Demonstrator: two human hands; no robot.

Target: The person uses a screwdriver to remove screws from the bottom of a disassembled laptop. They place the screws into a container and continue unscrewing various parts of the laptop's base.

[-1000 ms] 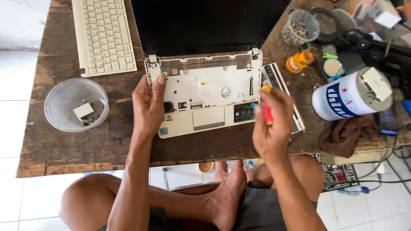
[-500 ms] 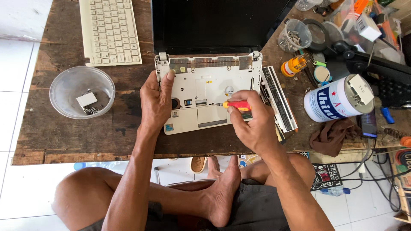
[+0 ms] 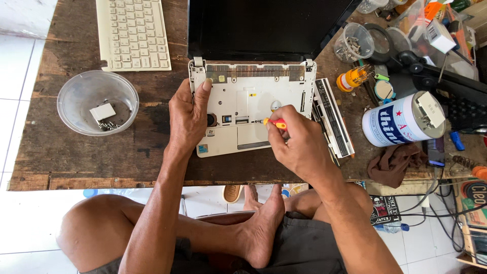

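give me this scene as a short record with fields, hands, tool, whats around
left hand: flat on the left side of the opened white laptop, steadying it
right hand: grips a red and yellow screwdriver, tip on the laptop base
left of laptop: clear bowl with screws, white keyboard
right of laptop: blue and white can
surface: wooden table

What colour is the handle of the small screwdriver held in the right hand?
Red with a yellow end, seen in the head view: the screwdriver sits in the right hand.

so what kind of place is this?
Likely an informal electronics repair bench. A small white laptop lies opened up on a worn wooden table, the right hand works a screwdriver on it, and a clear bowl holds loose screws.
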